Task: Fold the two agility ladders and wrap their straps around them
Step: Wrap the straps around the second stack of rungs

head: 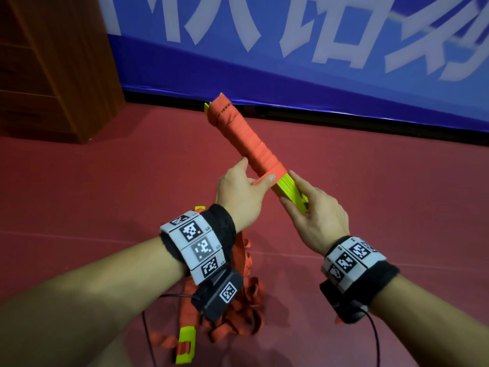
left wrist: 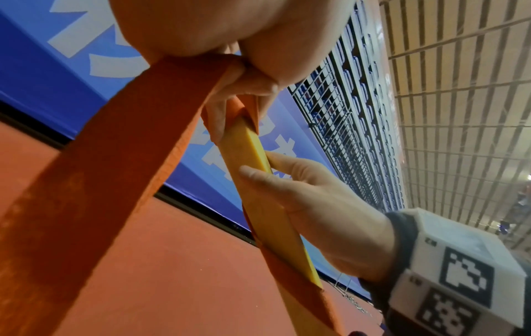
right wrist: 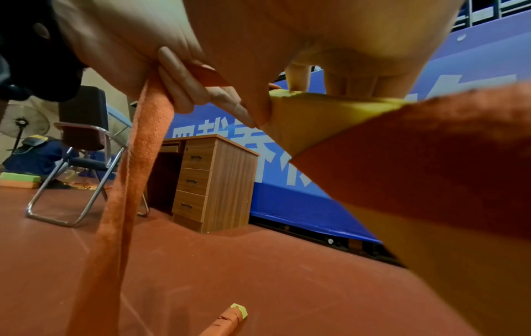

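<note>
A bundle of yellow ladder rungs (head: 288, 190) is held up off the red floor, most of its length wound in orange strap (head: 246, 139). My left hand (head: 248, 181) pinches the strap's free run where it leaves the wrap. That strap (left wrist: 115, 159) hangs from the left fingers (left wrist: 244, 91) toward the floor. My right hand (head: 304, 202) grips the bare yellow near end of the bundle (left wrist: 258, 181). A small wrapped orange-and-yellow bundle (right wrist: 229, 320) lies on the floor in the right wrist view.
A pile of loose orange strap with yellow pieces (head: 230, 313) lies on the floor under my left forearm. A wooden drawer desk (right wrist: 218, 181) stands at the left by the blue banner wall (head: 317, 62). A folding chair (right wrist: 80, 147) and a fan (right wrist: 23, 122) stand further left.
</note>
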